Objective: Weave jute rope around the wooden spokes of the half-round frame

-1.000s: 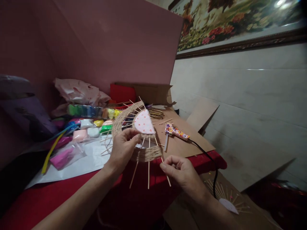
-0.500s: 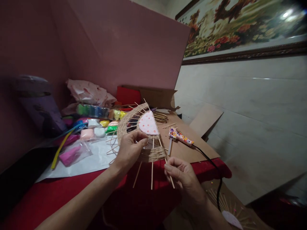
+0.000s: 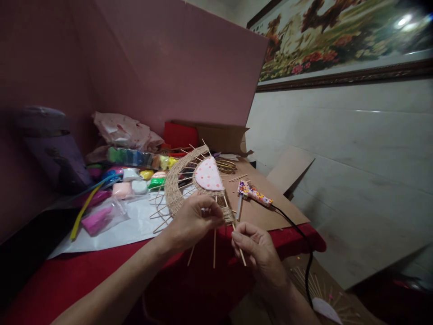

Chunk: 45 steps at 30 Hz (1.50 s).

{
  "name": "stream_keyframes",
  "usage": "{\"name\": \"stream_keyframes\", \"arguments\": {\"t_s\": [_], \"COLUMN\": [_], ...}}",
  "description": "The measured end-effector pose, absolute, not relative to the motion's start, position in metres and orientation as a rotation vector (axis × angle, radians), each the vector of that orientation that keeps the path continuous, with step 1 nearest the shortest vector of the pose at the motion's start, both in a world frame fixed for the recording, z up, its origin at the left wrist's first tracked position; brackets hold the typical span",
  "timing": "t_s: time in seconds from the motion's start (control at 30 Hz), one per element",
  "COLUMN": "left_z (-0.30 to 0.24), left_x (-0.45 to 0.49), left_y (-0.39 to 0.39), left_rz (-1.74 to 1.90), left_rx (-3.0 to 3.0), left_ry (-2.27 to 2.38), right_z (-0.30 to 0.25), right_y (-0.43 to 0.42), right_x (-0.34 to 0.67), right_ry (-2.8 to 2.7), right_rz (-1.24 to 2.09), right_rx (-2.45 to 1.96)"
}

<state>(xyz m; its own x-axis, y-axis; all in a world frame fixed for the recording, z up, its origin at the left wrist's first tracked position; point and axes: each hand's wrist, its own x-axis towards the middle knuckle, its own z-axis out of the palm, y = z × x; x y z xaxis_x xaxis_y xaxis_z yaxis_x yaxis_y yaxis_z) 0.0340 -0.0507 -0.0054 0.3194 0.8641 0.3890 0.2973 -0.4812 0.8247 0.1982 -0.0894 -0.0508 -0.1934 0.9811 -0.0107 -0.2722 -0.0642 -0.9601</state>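
Note:
A half-round weaving frame leans at the table's front edge, with thin wooden sticks fanning out from a pink dotted half-circle. Brown twine is woven around the sticks in a wide outer band. My left hand lies over the lower end of this band, thumb and fingers closed together; what is pinched between them is hidden. At the lower right, my right hand pinches the end of one wooden stick between thumb and fingers.
A flowered glue gun with a black cord lies on a cardboard sheet to the right. Bags of coloured clay crowd the left, by a purple container. Another stick fan lies lower right.
My left hand has moved right and down along the twine band, from the pink half-circle's lower edge toward the right-hand sticks. My right hand keeps its grip on the stick.

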Motion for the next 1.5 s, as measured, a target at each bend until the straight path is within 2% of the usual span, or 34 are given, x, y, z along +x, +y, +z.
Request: {"name": "stream_keyframes", "arguments": {"t_s": [0.3,0.97,1.13,1.33,1.5], "left_z": [-0.002,-0.004,-0.009,-0.007,-0.004], "left_x": [0.036,0.038,0.038,0.031,0.031], "left_y": [-0.054,-0.054,-0.052,-0.046,-0.048], "left_rz": [1.095,1.078,1.173,1.574,1.602], "left_rx": [2.324,2.374,2.160,1.797,1.819], "left_ry": [1.031,1.014,1.081,1.255,1.275], "right_z": [-0.053,-0.056,-0.056,-0.057,-0.058], "right_y": [-0.088,-0.085,-0.085,-0.086,-0.086], "right_x": [0.200,0.202,0.202,0.202,0.202], "right_ry": [-1.138,-1.163,-1.156,-1.145,-1.134], "right_rz": [1.509,1.496,1.491,1.486,1.501], "right_rx": [-0.916,-0.889,-0.906,-0.880,-0.876]}}
